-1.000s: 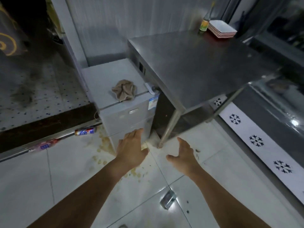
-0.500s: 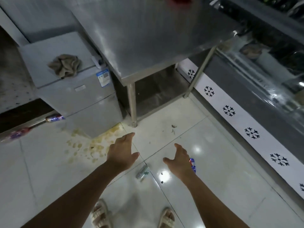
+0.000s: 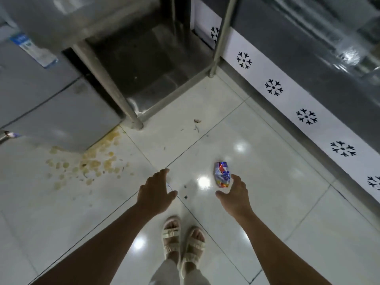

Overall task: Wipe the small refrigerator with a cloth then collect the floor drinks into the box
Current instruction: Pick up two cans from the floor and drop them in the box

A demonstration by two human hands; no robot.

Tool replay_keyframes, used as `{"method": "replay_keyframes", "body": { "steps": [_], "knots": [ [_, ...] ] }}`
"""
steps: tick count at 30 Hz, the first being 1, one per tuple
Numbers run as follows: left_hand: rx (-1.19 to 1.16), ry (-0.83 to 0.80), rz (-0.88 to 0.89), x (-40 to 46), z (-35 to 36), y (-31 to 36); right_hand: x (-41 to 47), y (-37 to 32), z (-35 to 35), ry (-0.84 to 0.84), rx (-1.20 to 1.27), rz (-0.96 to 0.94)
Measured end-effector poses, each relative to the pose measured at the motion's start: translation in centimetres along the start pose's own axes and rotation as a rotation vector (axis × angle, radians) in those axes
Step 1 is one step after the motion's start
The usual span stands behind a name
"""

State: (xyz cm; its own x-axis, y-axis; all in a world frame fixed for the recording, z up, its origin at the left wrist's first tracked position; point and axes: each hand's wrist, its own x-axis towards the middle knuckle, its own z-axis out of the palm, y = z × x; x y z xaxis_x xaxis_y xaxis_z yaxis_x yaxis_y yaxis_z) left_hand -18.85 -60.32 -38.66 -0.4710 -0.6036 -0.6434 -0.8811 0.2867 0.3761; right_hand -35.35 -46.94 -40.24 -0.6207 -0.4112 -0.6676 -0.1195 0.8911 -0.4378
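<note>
A crushed blue, red and silver drink can (image 3: 222, 174) lies on the white floor tiles just ahead of my right hand (image 3: 234, 193). That hand hovers with its fingers spread and holds nothing; whether its fingertips touch the can I cannot tell. My left hand (image 3: 156, 190) is stretched out flat over the tiles, also empty. The grey small refrigerator (image 3: 47, 99) fills the upper left, showing only its front with a blue label. Another can's end (image 3: 9, 134) peeks in at the left edge. The cloth and the box are out of view.
A steel table's legs (image 3: 115, 89) and lower shelf (image 3: 156, 79) stand beside the refrigerator. A yellowish spill (image 3: 90, 161) stains the tiles at the refrigerator's foot. A freezer cabinet with a snowflake band (image 3: 306, 116) runs along the right. My sandalled feet (image 3: 183, 243) stand below.
My view has tipped down and to the right, so the refrigerator top and cloth left the frame. The crushed can near my right hand is now in full sight. Both hands stay open.
</note>
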Motion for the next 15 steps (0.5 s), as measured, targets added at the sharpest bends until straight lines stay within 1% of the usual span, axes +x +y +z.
{"method": "replay_keyframes", "body": {
  "steps": [4,9,12,15],
  "knots": [
    [0.032,-0.091,0.016,4.5,4.8,0.3,4.1,3.8,2.3,-0.007,0.035,0.094],
    [0.05,-0.13,0.068,10.4,11.1,0.7,10.0,8.8,5.7,0.031,0.125,0.2],
    [0.059,-0.138,0.069,14.5,15.2,0.7,14.4,12.2,7.9,0.048,0.128,0.215],
    [0.048,-0.118,0.058,18.7,19.2,0.3,19.3,15.3,9.9,0.074,0.095,0.167]
  ]
}}
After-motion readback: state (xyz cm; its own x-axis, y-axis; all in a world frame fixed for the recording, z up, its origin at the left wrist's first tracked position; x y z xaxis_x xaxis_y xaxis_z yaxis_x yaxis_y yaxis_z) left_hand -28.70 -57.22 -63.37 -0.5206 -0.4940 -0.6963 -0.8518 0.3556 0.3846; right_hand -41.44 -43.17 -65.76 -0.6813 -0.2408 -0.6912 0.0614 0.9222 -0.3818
